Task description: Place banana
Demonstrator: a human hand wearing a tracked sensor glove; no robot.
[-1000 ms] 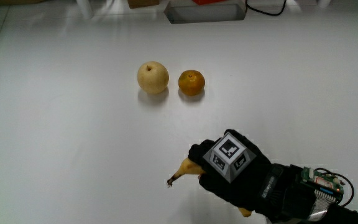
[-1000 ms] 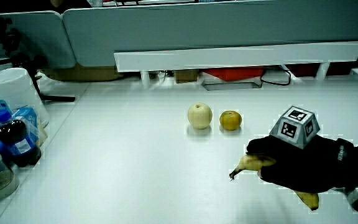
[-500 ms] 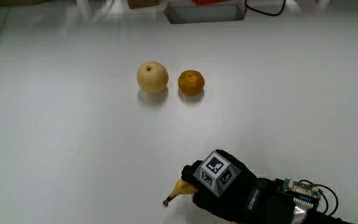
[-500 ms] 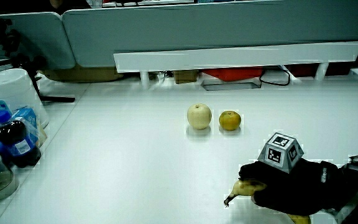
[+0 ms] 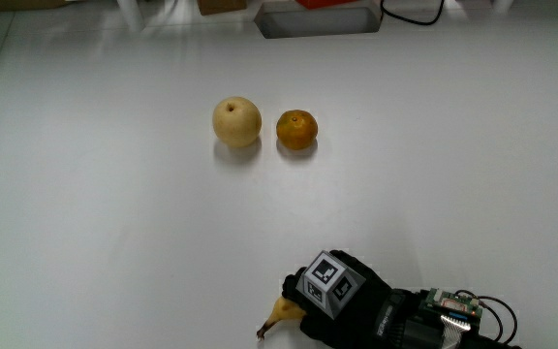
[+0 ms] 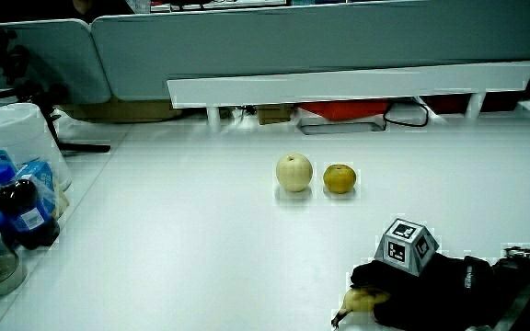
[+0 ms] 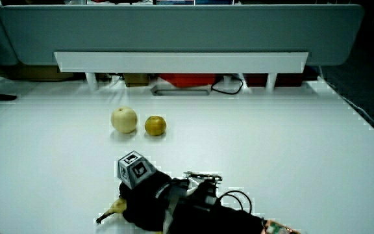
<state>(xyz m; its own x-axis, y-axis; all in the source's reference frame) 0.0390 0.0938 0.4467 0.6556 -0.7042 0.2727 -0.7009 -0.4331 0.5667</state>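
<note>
Gloved hand (image 5: 342, 305) low over the white table (image 5: 105, 223), close to the table's edge nearest the person, fingers curled around a banana (image 5: 281, 315). Only the stem end of the banana showing past the fingers, yellow with a dark tip, pointing away from the forearm (image 5: 453, 325); the rest hidden under the glove. Stem tip low, at or just above the tabletop; whether touching it, cannot tell. Same seen in both side views: hand (image 6: 412, 290) wrapped over the banana (image 6: 357, 302), stem poking out toward the table's open middle, and again hand (image 7: 148, 195) over banana (image 7: 113, 209). Patterned cube (image 5: 325, 283) riding on the back of the glove, tilted.

Taking the pear as landmark: pale round pear (image 5: 236, 121) standing well away from the hand, farther from the person. Orange (image 5: 296, 129) just beside the pear, a small gap between them, not touching, at about the same distance from the person. Banana and hand much nearer the person than the pear, well apart from it.

In a side view, a dark bottle with a blue label (image 6: 21, 213) and a white container (image 6: 17, 133) at the table's edge, well apart from the pear (image 6: 293, 172).
</note>
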